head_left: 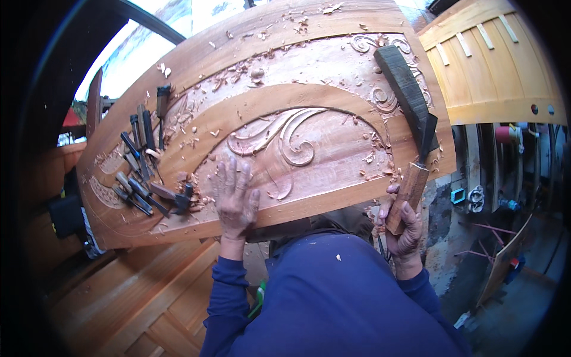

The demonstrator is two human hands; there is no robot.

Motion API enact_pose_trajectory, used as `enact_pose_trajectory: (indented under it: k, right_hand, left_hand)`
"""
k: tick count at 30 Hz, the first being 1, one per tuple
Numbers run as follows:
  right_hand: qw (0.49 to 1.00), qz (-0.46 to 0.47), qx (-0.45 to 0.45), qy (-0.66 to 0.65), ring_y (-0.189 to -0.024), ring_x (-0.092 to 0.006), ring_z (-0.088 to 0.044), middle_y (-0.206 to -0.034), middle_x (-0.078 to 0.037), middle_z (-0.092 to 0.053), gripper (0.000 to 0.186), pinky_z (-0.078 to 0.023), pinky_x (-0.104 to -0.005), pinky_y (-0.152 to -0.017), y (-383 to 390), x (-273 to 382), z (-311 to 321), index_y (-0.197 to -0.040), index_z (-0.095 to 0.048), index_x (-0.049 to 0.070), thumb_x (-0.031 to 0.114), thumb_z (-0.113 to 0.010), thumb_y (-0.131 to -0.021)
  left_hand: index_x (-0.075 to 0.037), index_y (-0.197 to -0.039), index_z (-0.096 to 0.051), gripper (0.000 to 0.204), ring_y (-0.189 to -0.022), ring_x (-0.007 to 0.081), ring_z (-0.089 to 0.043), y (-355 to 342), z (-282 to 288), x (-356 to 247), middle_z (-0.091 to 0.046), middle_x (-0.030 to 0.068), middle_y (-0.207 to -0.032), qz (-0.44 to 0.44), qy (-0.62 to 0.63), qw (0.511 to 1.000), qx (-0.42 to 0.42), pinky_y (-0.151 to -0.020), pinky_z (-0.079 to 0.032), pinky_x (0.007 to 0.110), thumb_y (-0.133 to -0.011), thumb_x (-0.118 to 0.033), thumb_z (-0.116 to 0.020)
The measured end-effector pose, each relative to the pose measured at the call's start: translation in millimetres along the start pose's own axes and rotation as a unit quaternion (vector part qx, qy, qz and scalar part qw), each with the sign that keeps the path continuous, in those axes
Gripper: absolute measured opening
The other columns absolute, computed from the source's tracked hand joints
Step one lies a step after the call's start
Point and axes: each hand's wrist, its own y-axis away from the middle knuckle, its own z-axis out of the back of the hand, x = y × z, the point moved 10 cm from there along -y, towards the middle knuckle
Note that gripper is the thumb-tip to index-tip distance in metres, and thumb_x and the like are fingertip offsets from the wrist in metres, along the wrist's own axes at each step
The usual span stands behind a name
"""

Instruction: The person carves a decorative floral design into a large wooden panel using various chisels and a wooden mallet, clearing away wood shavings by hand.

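In front of me lies a large wooden panel [321,199] with carved leaf scrolls [285,138] and curved raised borders. My left hand [234,199] rests on it near the front edge, palm down with fingers spread, holding nothing. At the panel's right end, my right hand [407,235] is wrapped around the wooden handle of a broad dark-bladed chisel [411,193]. The blade lies against a long dark block [398,77] that slants across the panel's right side. Whether the blade and block are joined, I cannot tell.
Several chisels [140,140] and a small hammer [183,201] lie among shavings on the panel's left side. Wood shavings [223,77] are scattered widely. A lighter slatted wooden piece [493,65] stands at the far right; another panelled wooden piece [154,303] is low on the left.
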Motion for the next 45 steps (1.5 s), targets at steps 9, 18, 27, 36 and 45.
enact_pose_trajectory:
  k: [9,18,27,36,45]
  right_hand:
    - [0.986,0.034,-0.082,-0.142,-0.088,-0.0213,-0.066,-0.119,-0.015,-0.059,0.061,-0.059,-0.0354,-0.071,69.1,-79.8,-29.4,-0.158,-0.037,0.011,0.027,-0.066,-0.107]
    - [0.969,0.01,-0.165,-0.186,-0.077,-0.0154,-0.063,-0.11,-0.01,-0.059,0.071,-0.057,-0.0289,-0.058,104.5,-161.0,-117.8,-0.164,-0.03,0.02,0.013,-0.067,-0.104]
    - [0.982,0.059,-0.151,-0.097,-0.064,-0.0111,-0.058,-0.098,-0.006,-0.062,0.045,-0.051,-0.0249,-0.052,89.2,-238.2,-158.9,-0.157,-0.043,0.019,0.021,-0.054,-0.114]
    - [0.975,0.072,-0.195,-0.075,-0.069,-0.0115,-0.062,-0.098,-0.006,-0.062,0.015,-0.052,-0.0266,-0.053,68.7,-240.7,-176.9,-0.123,-0.054,0.011,0.023,-0.051,-0.116]
    - [0.967,0.037,-0.232,-0.098,-0.067,-0.0134,-0.063,-0.097,-0.007,-0.062,0.014,-0.051,-0.0276,-0.051,63.5,-233.0,-188.0,-0.124,-0.055,0.012,0.021,-0.052,-0.114]
  left_hand:
    - [-0.015,-0.154,-0.062,0.056,-0.157,0.0363,-0.043,-4.9,-5.4,-54.3,-0.052,0.0138,-0.165,-0.237,0.188,0.946,0.118,-0.132,-0.029,0.053,-0.101,-0.034,-0.07]
    - [-0.02,-0.154,-0.061,0.051,-0.155,0.0311,-0.046,-79.8,-4.6,8.3,-0.054,0.0108,-0.164,-0.233,0.053,0.967,0.083,-0.133,-0.023,0.055,-0.106,-0.036,-0.064]
    - [-0.009,-0.098,-0.074,0.023,-0.094,0.0323,-0.064,-23.9,0.0,-121.8,-0.068,0.0116,-0.099,-0.546,0.382,0.699,0.259,-0.091,-0.051,0.045,-0.09,-0.029,-0.069]
    - [-0.011,-0.085,-0.067,0.023,-0.082,0.0298,-0.058,-34.6,-22.0,-130.9,-0.059,0.0081,-0.08,-0.585,0.359,0.651,0.325,-0.078,-0.045,0.044,-0.086,-0.034,-0.066]
    - [-0.01,-0.08,-0.064,0.025,-0.077,0.0312,-0.054,-43.6,-28.9,-127.6,-0.057,0.0091,-0.076,-0.56,0.401,0.635,0.349,-0.075,-0.041,0.044,-0.088,-0.033,-0.06]
